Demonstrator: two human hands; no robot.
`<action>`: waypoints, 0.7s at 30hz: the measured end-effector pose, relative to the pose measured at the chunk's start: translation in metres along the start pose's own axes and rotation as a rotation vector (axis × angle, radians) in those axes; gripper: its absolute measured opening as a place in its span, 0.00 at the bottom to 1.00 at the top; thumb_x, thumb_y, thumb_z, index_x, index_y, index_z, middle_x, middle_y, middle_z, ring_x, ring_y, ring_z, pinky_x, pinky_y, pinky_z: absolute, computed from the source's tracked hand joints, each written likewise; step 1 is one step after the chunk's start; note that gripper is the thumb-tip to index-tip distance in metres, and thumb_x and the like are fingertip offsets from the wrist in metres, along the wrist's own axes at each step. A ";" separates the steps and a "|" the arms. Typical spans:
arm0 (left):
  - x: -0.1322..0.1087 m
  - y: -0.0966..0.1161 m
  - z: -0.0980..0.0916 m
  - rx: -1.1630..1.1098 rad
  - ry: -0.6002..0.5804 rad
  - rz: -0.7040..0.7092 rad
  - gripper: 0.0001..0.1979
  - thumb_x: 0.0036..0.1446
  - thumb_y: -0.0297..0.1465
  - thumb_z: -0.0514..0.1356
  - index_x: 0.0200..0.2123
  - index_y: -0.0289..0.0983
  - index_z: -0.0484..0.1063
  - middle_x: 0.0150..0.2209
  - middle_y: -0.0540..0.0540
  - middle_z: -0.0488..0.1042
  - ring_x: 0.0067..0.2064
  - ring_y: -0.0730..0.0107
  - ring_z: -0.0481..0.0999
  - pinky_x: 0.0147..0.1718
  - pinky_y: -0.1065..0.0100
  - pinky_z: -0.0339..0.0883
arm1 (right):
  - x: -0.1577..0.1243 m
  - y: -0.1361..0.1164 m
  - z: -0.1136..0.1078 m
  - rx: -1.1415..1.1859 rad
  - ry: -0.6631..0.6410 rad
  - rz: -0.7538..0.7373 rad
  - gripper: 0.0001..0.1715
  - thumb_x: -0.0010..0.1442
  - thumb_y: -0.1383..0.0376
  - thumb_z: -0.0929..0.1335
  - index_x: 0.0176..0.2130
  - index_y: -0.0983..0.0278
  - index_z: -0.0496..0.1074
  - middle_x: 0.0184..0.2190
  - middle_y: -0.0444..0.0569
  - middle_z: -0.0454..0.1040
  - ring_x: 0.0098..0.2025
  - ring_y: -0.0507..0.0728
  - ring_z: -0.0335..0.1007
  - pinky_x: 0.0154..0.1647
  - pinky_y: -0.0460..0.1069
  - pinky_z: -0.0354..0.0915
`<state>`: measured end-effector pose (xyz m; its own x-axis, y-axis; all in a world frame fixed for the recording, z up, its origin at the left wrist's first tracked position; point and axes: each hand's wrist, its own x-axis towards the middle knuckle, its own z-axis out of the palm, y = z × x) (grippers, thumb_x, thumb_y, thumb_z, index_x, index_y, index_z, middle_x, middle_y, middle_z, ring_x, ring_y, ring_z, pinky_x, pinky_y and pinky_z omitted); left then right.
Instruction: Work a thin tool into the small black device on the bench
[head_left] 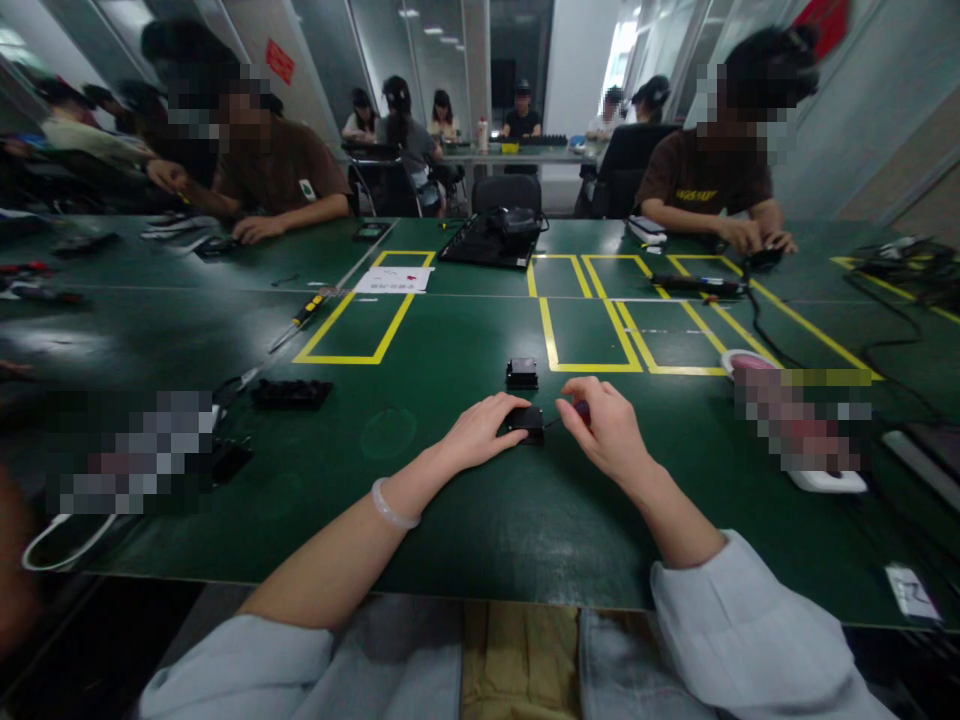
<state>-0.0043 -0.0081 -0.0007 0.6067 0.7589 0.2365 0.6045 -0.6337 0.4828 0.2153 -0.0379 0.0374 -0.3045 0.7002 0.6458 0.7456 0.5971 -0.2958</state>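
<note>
My left hand (480, 432) is closed on a small black box (529, 424), thumb at its near edge and fingers over its far side. The box rests on the green table (480, 530). To its right, my right hand (609, 432) grips a screwdriver (583, 409) by its dark handle. Its thin shaft points left at the box's right side; whether the tip touches is too small to tell. Just beyond my hands sits a second black box (522, 373), apart from both.
Left lie a black part (291, 393), a yellow-black screwdriver (306, 312) and a blurred-out power strip or device (135, 450). At right is a white-edged object (825, 480). Yellow tape outlines (337, 359) mark the table. Two co-workers handle things across the table; a black tray (487, 245) lies between them.
</note>
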 end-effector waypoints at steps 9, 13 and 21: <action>0.000 -0.001 0.000 0.004 -0.005 -0.005 0.18 0.61 0.37 0.57 0.54 0.41 0.64 0.49 0.44 0.70 0.49 0.59 0.72 0.48 0.58 0.67 | -0.002 0.003 0.002 0.063 0.007 0.024 0.07 0.62 0.66 0.60 0.42 0.62 0.64 0.31 0.48 0.71 0.31 0.56 0.67 0.35 0.51 0.63; 0.000 0.000 -0.001 0.001 -0.002 -0.004 0.18 0.61 0.37 0.57 0.54 0.41 0.64 0.49 0.43 0.70 0.49 0.59 0.72 0.48 0.58 0.67 | -0.001 0.001 0.000 0.052 -0.011 0.012 0.07 0.64 0.64 0.60 0.41 0.62 0.65 0.31 0.49 0.72 0.32 0.56 0.67 0.36 0.51 0.62; 0.000 0.000 -0.001 -0.012 -0.009 -0.008 0.18 0.61 0.37 0.58 0.54 0.42 0.64 0.49 0.44 0.70 0.49 0.59 0.72 0.48 0.58 0.67 | -0.002 0.003 0.003 0.041 0.004 0.015 0.08 0.65 0.60 0.61 0.39 0.62 0.66 0.30 0.48 0.72 0.31 0.55 0.67 0.34 0.50 0.62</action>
<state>-0.0051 -0.0080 -0.0004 0.6061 0.7628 0.2252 0.6035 -0.6255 0.4945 0.2165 -0.0367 0.0335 -0.2906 0.7078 0.6439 0.7251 0.6019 -0.3345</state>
